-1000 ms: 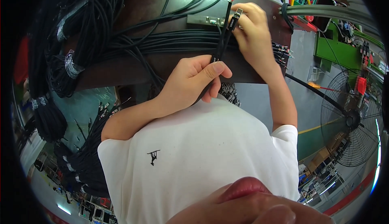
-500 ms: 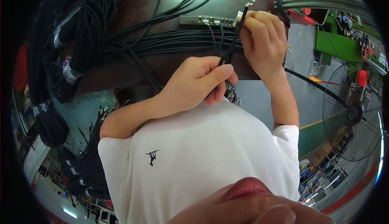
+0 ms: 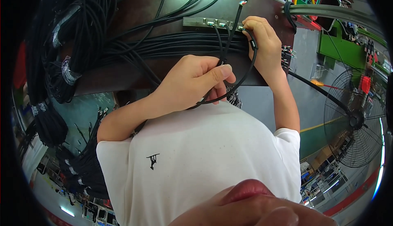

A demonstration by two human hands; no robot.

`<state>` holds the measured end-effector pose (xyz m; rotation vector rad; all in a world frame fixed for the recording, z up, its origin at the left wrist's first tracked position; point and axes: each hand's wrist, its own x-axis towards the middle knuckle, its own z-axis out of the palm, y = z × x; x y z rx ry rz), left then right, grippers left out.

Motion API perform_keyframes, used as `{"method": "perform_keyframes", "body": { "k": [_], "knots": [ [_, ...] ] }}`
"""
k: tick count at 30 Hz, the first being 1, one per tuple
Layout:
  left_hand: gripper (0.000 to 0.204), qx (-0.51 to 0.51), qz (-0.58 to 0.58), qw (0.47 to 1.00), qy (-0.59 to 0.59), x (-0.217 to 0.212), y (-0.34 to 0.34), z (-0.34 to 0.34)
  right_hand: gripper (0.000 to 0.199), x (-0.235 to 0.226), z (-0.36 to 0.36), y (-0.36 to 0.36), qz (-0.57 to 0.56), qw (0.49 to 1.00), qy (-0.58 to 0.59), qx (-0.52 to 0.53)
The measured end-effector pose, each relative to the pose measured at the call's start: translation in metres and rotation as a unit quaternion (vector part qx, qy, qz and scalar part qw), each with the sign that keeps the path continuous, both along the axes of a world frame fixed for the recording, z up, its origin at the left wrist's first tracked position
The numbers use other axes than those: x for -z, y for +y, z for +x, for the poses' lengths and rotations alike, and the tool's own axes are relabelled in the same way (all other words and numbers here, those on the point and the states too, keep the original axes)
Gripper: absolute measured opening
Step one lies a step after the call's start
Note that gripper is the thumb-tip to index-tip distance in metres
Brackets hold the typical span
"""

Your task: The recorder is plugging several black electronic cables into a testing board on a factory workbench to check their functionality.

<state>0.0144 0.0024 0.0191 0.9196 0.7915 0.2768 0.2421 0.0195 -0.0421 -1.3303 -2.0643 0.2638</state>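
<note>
My left hand (image 3: 192,80) is closed around a thin black cable (image 3: 229,38), thumb on top, just in front of my chest. The cable runs up to a small bare metal tip near the workbench's far side. Another length of it loops down to the right and back up to my right hand (image 3: 262,42). That hand pinches the cable's black end at the right end of a grey metal connector strip (image 3: 204,22) fixed on the brown workbench (image 3: 135,68). Short black leads hang from the strip's sockets.
Thick bundles of black cables (image 3: 69,42) hang at the left and run across the bench. A standing fan (image 3: 354,119) is at the right over a grey floor. Green machinery (image 3: 348,46) stands at the upper right. My white shirt fills the lower middle.
Both hands have shifted a little lower and right in view. The cable between them has slackened into a wider loop, and its bare-tipped end now sticks up past the strip.
</note>
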Motion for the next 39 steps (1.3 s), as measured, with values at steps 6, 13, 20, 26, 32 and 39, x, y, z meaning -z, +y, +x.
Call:
{"method": "perform_keyframes", "body": {
  "k": [6, 13, 20, 26, 32, 39],
  "knots": [
    [0.038, 0.017, 0.000, 1.000, 0.004, -0.005, 0.005, 0.005, 0.023, -0.003, 0.007, 0.003, 0.009, 1.000, 0.008, -0.002],
    [0.031, 0.096, 0.043, 0.993, 0.056, -0.029, 0.014, 0.017, 0.022, -0.038, 0.014, 0.014, 0.166, 0.979, -0.116, 0.003],
    [0.022, 0.050, 0.430, 0.895, 0.107, -0.020, 0.013, 0.015, 0.011, -0.007, 0.016, -0.007, -0.095, 0.982, 0.149, 0.074],
    [0.027, -0.011, 0.690, 0.690, 0.218, 0.017, 0.031, 0.038, 0.015, 0.002, 0.016, -0.008, -0.042, 0.995, 0.069, 0.064],
    [0.024, 0.067, 0.590, 0.803, 0.046, -0.005, 0.011, 0.002, 0.013, -0.006, 0.017, -0.004, 0.008, 0.999, -0.004, 0.043],
    [0.030, -0.033, 0.719, 0.650, 0.245, 0.033, 0.053, -0.033, 0.018, -0.007, 0.016, -0.001, 0.029, 0.998, -0.052, 0.030]
  ]
}}
